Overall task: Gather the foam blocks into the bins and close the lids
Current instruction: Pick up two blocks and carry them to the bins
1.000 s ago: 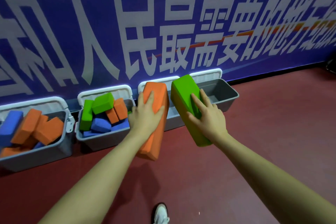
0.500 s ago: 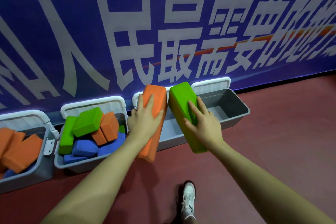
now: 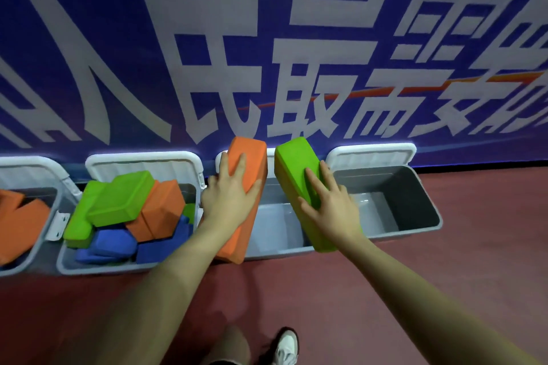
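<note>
My left hand point(image 3: 229, 198) grips a long orange foam block point(image 3: 247, 166), held tilted above the third grey bin point(image 3: 278, 249). My right hand point(image 3: 332, 204) grips a long green foam block point(image 3: 293, 166), also tilted, over the gap between the third bin and the fourth grey bin point(image 3: 421, 228). Both of those bins show bare floors inside. Their white lids stand open against the wall, like the fourth bin's lid point(image 3: 370, 154).
A second bin point(image 3: 98, 265) to the left is piled with green, orange and blue blocks. A further bin point(image 3: 26, 258) at the far left holds orange blocks. A blue banner wall point(image 3: 267, 38) rises right behind the bins. Red floor point(image 3: 444, 290) and my white shoe point(image 3: 286, 347) lie below.
I have stepped closer to the wall. Both hands have carried their blocks forward, from in front of the bins to above the third and fourth bins.
</note>
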Demonstrator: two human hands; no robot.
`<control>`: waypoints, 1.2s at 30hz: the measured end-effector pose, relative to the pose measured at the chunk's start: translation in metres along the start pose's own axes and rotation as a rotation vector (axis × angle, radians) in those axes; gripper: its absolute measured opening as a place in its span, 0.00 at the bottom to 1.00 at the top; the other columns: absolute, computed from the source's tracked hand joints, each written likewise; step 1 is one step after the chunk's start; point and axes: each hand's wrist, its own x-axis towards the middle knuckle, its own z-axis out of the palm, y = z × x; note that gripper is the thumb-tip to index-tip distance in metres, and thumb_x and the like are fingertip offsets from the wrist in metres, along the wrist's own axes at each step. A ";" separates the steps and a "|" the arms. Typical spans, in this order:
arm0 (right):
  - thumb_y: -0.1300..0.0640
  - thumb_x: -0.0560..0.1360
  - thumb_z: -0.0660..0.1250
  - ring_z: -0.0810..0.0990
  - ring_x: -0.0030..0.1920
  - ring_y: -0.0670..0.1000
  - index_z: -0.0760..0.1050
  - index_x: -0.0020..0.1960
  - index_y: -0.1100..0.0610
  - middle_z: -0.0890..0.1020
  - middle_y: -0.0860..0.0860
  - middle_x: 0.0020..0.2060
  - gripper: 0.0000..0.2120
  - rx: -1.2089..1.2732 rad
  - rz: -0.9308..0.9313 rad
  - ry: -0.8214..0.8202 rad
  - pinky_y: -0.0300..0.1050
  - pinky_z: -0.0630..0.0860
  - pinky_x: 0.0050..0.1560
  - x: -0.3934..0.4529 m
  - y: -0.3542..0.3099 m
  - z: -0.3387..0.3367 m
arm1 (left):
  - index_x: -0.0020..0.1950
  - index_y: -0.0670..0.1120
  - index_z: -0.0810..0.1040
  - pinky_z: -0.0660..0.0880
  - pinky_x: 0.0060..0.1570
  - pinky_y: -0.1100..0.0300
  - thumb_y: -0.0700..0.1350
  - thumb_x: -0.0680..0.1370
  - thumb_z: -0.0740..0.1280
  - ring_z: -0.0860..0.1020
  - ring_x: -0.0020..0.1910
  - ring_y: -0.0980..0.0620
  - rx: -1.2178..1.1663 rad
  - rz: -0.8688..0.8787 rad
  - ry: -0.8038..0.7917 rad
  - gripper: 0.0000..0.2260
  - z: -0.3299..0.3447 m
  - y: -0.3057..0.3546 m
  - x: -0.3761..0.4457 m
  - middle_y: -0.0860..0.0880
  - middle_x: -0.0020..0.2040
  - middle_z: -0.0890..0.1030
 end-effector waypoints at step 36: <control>0.50 0.80 0.60 0.67 0.67 0.60 0.61 0.76 0.48 0.62 0.51 0.75 0.25 0.112 0.376 -0.375 0.54 0.72 0.58 0.176 0.013 0.334 | 0.76 0.47 0.62 0.63 0.63 0.50 0.52 0.81 0.58 0.67 0.66 0.40 0.078 0.137 -0.488 0.24 0.306 -0.160 0.204 0.44 0.74 0.65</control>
